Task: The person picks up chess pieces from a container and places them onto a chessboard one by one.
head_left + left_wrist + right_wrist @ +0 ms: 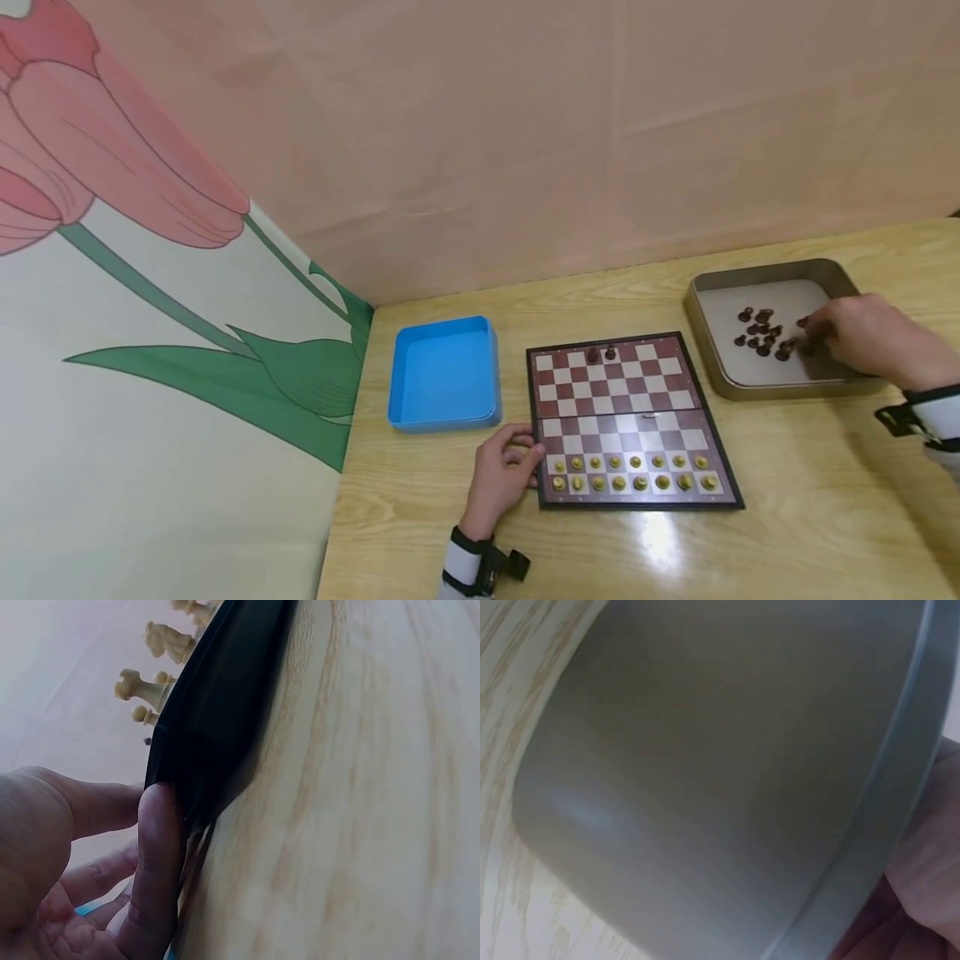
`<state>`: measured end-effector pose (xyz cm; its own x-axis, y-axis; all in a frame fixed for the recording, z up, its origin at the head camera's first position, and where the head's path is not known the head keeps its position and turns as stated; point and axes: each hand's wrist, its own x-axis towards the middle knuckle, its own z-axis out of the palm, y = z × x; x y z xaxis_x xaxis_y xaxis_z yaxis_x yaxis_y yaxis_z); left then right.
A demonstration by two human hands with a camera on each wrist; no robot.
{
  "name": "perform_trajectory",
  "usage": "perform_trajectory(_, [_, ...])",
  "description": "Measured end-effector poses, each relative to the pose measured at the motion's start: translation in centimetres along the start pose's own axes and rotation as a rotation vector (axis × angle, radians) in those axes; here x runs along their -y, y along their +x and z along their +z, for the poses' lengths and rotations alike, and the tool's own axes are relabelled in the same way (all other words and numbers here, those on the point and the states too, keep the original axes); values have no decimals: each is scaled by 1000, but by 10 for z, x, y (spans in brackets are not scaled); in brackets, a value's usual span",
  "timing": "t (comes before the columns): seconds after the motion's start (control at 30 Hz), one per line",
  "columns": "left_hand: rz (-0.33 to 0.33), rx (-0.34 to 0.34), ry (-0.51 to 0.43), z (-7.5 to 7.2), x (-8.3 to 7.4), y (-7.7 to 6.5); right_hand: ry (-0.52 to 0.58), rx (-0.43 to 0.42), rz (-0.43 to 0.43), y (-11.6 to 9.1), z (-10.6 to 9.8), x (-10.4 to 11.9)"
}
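Curled, the left hand (501,475) holds the chessboard (611,429) at eight o'clock — right hand (870,336) in the two-o'clock tin (787,293), grip I can't tell.

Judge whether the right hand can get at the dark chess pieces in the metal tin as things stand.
Most likely yes: the right hand reaches over the rim of the open-topped metal tin, its fingers close beside the dark chess pieces, and no lid covers them.
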<state>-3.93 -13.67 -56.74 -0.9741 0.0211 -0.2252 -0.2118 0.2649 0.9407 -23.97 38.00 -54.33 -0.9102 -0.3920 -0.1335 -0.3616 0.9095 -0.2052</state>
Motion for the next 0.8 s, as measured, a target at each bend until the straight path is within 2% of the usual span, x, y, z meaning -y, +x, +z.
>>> perform_trajectory(0.37, [-3, 0, -1, -1, 0, 0, 9, -73, 11, -5, -7, 6])
perform_trajectory(0.6, [-5, 4, -5, -2, 0, 1, -40, -243, -44, -12, -22, 26])
perform_trajectory(0.8, [-4, 6, -4, -2, 0, 1, 0, -289, -88, -11, -34, 52])
